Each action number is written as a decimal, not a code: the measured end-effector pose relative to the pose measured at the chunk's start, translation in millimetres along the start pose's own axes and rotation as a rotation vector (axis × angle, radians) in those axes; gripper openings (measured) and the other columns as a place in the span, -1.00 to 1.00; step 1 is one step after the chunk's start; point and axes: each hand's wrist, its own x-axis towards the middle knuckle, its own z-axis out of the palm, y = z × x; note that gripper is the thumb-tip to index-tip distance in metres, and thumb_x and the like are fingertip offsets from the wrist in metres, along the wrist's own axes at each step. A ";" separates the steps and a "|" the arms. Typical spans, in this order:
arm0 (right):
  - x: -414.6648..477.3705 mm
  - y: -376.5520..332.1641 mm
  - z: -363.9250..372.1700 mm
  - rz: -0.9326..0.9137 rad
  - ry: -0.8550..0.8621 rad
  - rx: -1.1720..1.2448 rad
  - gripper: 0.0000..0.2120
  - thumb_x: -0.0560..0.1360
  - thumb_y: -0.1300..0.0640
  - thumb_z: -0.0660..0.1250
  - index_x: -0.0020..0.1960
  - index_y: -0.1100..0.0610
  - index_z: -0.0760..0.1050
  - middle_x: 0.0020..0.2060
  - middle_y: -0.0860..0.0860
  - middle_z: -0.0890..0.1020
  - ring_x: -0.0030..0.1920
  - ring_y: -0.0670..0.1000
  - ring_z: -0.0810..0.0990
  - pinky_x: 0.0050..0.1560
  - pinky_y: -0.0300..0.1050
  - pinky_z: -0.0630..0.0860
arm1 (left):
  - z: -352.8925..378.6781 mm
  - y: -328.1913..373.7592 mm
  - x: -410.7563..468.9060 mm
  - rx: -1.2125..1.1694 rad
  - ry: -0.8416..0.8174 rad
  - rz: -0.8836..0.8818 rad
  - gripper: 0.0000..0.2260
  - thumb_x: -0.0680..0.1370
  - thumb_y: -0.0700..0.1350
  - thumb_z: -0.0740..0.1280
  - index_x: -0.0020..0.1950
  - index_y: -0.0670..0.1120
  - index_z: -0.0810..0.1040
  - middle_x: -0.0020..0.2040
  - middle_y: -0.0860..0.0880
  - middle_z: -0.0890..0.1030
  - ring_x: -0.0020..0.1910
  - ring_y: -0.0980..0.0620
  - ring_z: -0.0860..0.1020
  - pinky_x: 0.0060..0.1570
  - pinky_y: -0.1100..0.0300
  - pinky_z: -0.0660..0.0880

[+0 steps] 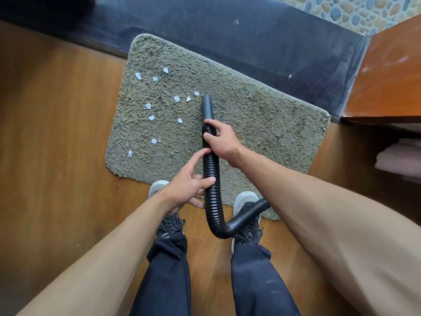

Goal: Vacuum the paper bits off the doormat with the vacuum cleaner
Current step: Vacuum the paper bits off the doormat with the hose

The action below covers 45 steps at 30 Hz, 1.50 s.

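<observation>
Presently: right hand (222,143) wrapped firmly round black ribbed vacuum hose (213,197), just behind smooth black nozzle (207,108). Left hand (188,189) holds the hose lower down, thumb across it, index finger stretched along it. Nozzle tip over shaggy grey-green rectangular doormat (262,126), just beside nearest of the small white paper bits (151,117) scattered on the mat's left half. Mat lies on brown wooden floor (57,133).
</observation>
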 end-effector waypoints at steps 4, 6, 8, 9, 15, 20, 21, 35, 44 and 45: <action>5.0 -10.8 10.3 -0.006 -0.004 -0.034 -0.56 0.49 0.15 0.29 0.36 -0.06 0.47 0.15 0.08 0.61 0.09 0.09 0.62 0.23 0.12 0.54 | -11.5 -0.9 0.0 -0.021 0.015 0.005 -0.41 0.61 -0.23 0.32 0.36 0.41 0.26 0.02 -0.15 0.67 -0.08 -0.11 0.68 -0.14 -0.16 0.63; 5.9 -13.1 13.8 0.004 -0.001 -0.039 -0.56 0.50 0.17 0.30 0.36 -0.05 0.46 0.16 0.09 0.61 0.10 0.09 0.62 0.23 0.11 0.54 | -17.3 -0.9 -1.4 -0.027 0.008 0.009 -0.41 0.61 -0.24 0.31 0.38 0.40 0.26 -0.02 -0.13 0.67 -0.08 -0.11 0.67 -0.10 -0.20 0.63; 5.5 -13.1 16.8 -0.001 0.005 -0.048 -0.56 0.50 0.16 0.30 0.36 -0.05 0.46 0.14 0.10 0.62 0.08 0.10 0.62 0.23 0.12 0.54 | -20.4 -0.3 -3.9 -0.021 0.003 0.007 -0.41 0.61 -0.24 0.31 0.38 0.40 0.26 0.01 -0.18 0.68 -0.06 -0.14 0.67 -0.06 -0.26 0.61; 5.3 -13.2 18.0 -0.005 0.009 -0.058 -0.56 0.49 0.14 0.30 0.36 -0.05 0.46 0.12 0.10 0.62 0.07 0.11 0.63 0.22 0.12 0.54 | -21.7 -0.2 -5.4 -0.017 0.001 0.007 -0.41 0.61 -0.24 0.31 0.37 0.40 0.26 0.06 -0.21 0.67 -0.03 -0.17 0.67 -0.04 -0.31 0.60; 3.4 -19.8 27.1 -0.012 -0.019 -0.096 -0.57 0.49 0.13 0.29 0.36 -0.05 0.47 0.08 0.10 0.63 0.08 0.13 0.62 0.23 0.14 0.53 | -30.5 -2.3 -11.6 -0.042 -0.004 0.021 -0.42 0.61 -0.23 0.32 0.39 0.39 0.24 0.04 -0.17 0.68 -0.06 -0.14 0.68 -0.08 -0.25 0.62; -3.6 -22.9 34.7 -0.013 -0.042 -0.127 -0.56 0.49 0.13 0.28 0.36 -0.05 0.46 0.09 0.09 0.63 0.07 0.10 0.62 0.23 0.13 0.54 | -38.0 -8.7 -18.8 -0.061 -0.015 0.011 -0.40 0.61 -0.23 0.32 0.42 0.38 0.23 -0.01 -0.19 0.68 -0.06 -0.15 0.67 -0.14 -0.16 0.63; -5.2 -23.9 36.4 -0.011 -0.045 -0.130 -0.56 0.49 0.13 0.28 0.36 -0.04 0.46 0.10 0.10 0.63 0.08 0.11 0.62 0.23 0.13 0.54 | -39.3 -9.3 -20.8 -0.066 -0.015 0.007 -0.40 0.61 -0.23 0.32 0.42 0.38 0.23 0.02 -0.21 0.67 -0.05 -0.15 0.67 -0.12 -0.18 0.63; -0.8 -49.3 66.2 -0.056 -0.073 -0.224 -0.55 0.50 0.11 0.29 0.38 -0.05 0.44 0.14 0.09 0.62 0.07 0.09 0.63 0.21 0.12 0.55 | -69.5 -10.9 -32.7 -0.156 0.018 0.034 -0.39 0.61 -0.25 0.31 0.42 0.38 0.25 -0.03 -0.09 0.70 -0.09 -0.10 0.66 -0.02 -0.29 0.59; 13.8 -78.5 69.2 -0.149 -0.026 -0.301 -0.55 0.48 0.09 0.28 0.37 -0.01 0.45 0.15 0.09 0.62 0.11 0.10 0.62 0.25 0.11 0.52 | -84.5 9.3 -24.5 -0.168 0.047 0.071 -0.41 0.61 -0.27 0.31 0.37 0.39 0.29 0.02 -0.13 0.69 -0.05 -0.13 0.67 0.00 -0.32 0.58; 15.2 -81.3 68.5 -0.150 -0.020 -0.302 -0.56 0.49 0.10 0.28 0.37 -0.01 0.45 0.15 0.09 0.63 0.10 0.10 0.62 0.24 0.12 0.52 | -85.9 11.9 -23.5 -0.162 0.044 0.076 -0.40 0.60 -0.27 0.32 0.40 0.37 0.28 0.03 -0.14 0.69 -0.05 -0.13 0.66 -0.01 -0.31 0.58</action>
